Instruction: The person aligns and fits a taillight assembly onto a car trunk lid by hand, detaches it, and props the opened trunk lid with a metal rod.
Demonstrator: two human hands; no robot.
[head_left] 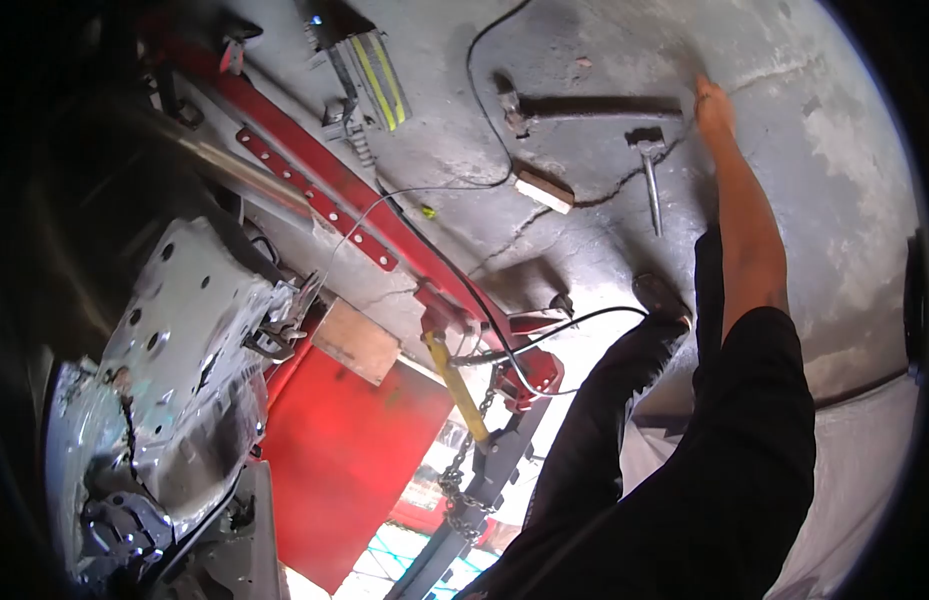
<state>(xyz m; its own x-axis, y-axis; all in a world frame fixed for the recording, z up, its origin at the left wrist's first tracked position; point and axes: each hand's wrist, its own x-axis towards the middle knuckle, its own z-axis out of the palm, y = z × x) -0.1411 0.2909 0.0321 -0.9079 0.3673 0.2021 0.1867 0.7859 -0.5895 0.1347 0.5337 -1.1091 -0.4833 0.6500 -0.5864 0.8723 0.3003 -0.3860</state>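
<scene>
My right hand (714,108) reaches down over the grey floor at the upper right, at the end of a bare forearm and black sleeve. Its fingers look bent together; whether anything is between them is hidden. Close to its left lies a long-handled sledgehammer (604,106), the handle's end a short gap from the hand. Below that, a smaller metal-handled hammer (653,190) rests on the floor. A pale block with a dark top (545,190) lies farther left. My left hand is out of view.
A red steel beam (329,185) crosses diagonally, with a black cable (472,90) over it. On the left is a damaged car body panel (169,310). A chain (459,490), yellow bar (454,385) and red panel (349,460) stand lower down. A dark shoe (662,297) is beside the legs.
</scene>
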